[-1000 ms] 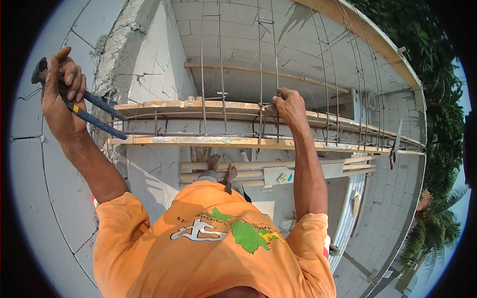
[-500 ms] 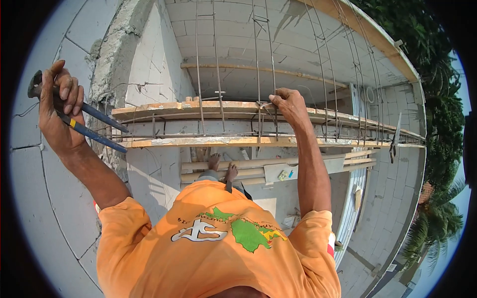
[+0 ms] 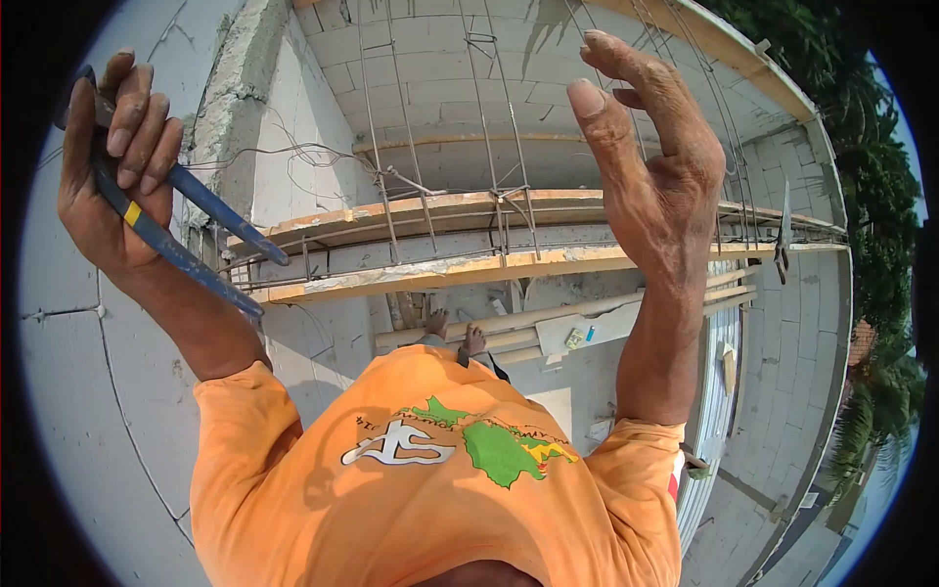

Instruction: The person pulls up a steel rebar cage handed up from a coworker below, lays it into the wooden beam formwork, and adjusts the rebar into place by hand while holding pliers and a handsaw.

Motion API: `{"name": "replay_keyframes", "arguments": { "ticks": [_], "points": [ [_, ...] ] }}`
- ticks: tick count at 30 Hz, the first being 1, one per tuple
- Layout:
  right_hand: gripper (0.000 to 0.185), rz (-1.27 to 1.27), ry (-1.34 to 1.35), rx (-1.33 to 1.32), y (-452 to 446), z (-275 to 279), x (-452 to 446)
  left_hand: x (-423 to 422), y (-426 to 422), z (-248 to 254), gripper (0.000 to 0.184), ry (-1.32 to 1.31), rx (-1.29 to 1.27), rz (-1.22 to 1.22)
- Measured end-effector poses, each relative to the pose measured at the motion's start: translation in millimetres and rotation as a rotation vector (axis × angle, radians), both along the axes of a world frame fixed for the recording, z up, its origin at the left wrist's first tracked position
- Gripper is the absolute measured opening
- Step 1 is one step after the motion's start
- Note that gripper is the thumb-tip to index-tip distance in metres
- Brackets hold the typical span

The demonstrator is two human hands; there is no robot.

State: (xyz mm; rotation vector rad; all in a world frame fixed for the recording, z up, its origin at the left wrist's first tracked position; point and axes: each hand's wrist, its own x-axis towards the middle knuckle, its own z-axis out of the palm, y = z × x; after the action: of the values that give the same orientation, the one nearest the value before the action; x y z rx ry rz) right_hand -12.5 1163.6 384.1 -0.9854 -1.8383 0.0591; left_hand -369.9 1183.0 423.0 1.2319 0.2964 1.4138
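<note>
My left hand (image 3: 122,171) is closed around pincers with blue handles (image 3: 201,210); their dark head is mostly hidden behind the thumb and fingers, and the handles stand apart. My right hand (image 3: 665,147) is raised above the formwork boards, thumb and fingers apart, with nothing visible in it. Thin steel bars (image 3: 489,88) rise as a cage from between two wooden boards (image 3: 411,269). A wire tie (image 3: 504,199) sits where the bars cross at the far board. Loose tie wire (image 3: 313,155) lies in loops to the left of it.
Rough concrete (image 3: 230,93) and a block wall (image 3: 59,391) stand at the left. A hammer-like tool (image 3: 783,235) is at the right end of the boards. Bamboo poles (image 3: 509,323) lie below, past my feet (image 3: 473,339). Trees (image 3: 871,196) are beyond the right wall.
My right hand has let go at the bar crossing and risen up and to the right. My left hand has shifted slightly with the pincers. The view has tilted a little.
</note>
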Motion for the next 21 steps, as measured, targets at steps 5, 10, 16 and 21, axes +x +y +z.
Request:
{"name": "replay_keyframes", "arguments": {
  "ticks": [5, 10, 16, 21],
  "points": [
    [0.096, 0.271, -0.048, -0.176, -24, -18, -62, 53, 18, 3, 0.023, -0.042, 0.067, -0.256],
    [0.109, 0.42, 0.113, -0.4, -44, -36, -75, 99, 27, -4, 0.023, -0.159, 0.078, -0.741],
    [0.091, 0.551, 0.315, -0.822, -61, -14, -41, 172, 21, -9, 0.035, -0.161, 0.111, -0.868],
    [0.06, 0.499, 0.652, -0.699, -79, -34, -14, 238, 8, -21, 0.041, -0.288, 0.148, -0.874]
  ]
}}
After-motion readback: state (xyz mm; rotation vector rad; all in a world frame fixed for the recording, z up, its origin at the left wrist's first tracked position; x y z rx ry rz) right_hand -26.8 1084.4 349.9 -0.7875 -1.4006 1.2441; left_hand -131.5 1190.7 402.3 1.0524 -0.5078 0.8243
